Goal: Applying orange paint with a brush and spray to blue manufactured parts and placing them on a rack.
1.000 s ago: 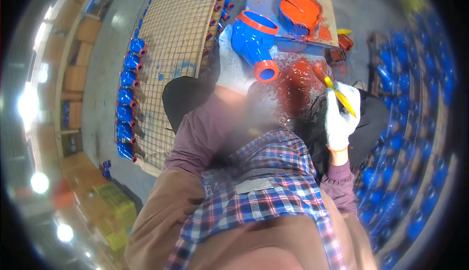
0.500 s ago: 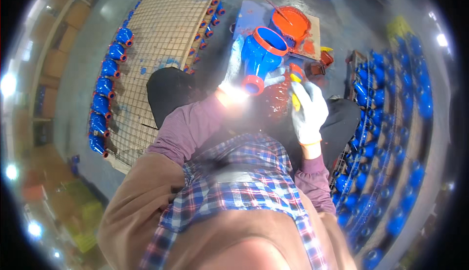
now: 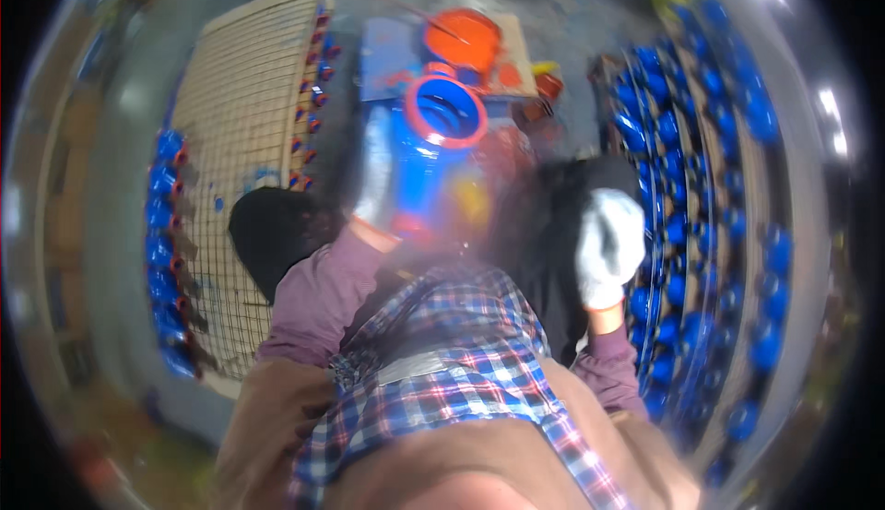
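My left hand (image 3: 374, 173), in a white glove, grips a glossy blue valve body (image 3: 417, 169) from its left side. The wide red-rimmed mouth of the valve body tilts up towards me; a smaller red rim shows at its lower end. A blurred yellow shape (image 3: 470, 201) appears just right of the valve body, too smeared to make out. Over by my right knee is my right hand (image 3: 610, 247), also white-gloved, apart from the valve body. Its fingers are blurred, and I cannot tell whether it holds anything.
Beyond the valve body, a tub of orange-red paint (image 3: 461, 35) with a stick across it stands on a stained board (image 3: 387, 44). A mesh rack (image 3: 244, 95) lies left, blue valve bodies (image 3: 161, 243) along its edge. More blue parts (image 3: 673, 224) fill racks at right.
My right hand has drawn away from the valve body towards my right knee, and the yellow-handled brush no longer shows in it. The valve body has turned in my left hand. The whole view has shifted.
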The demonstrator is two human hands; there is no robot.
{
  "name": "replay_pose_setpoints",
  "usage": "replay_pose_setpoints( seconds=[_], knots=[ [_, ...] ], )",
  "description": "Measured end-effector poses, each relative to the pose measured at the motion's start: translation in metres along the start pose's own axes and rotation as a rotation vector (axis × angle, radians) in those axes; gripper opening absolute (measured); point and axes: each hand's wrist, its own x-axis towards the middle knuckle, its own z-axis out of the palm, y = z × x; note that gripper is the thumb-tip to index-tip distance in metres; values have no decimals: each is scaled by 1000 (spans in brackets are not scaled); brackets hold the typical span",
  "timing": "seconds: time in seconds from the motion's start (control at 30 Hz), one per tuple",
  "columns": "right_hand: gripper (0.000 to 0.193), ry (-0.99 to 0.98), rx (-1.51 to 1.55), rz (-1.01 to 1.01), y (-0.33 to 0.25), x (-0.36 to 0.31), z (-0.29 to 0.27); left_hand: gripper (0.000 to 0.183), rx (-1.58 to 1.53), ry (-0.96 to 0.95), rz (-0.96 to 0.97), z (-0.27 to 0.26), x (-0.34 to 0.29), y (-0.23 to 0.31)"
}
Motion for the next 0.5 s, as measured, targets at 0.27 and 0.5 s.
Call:
replay_pose_setpoints(
  seconds=[0.27, 0.5],
  knots=[
    [62, -209, -449, 1181, 100, -228, -70, 84, 293, -73, -1, -3, -5, -2],
    [103, -299, -337, 1533, 114, -289, -23, 67, 549, 145, 178, -13, -9, -15]
  ],
)
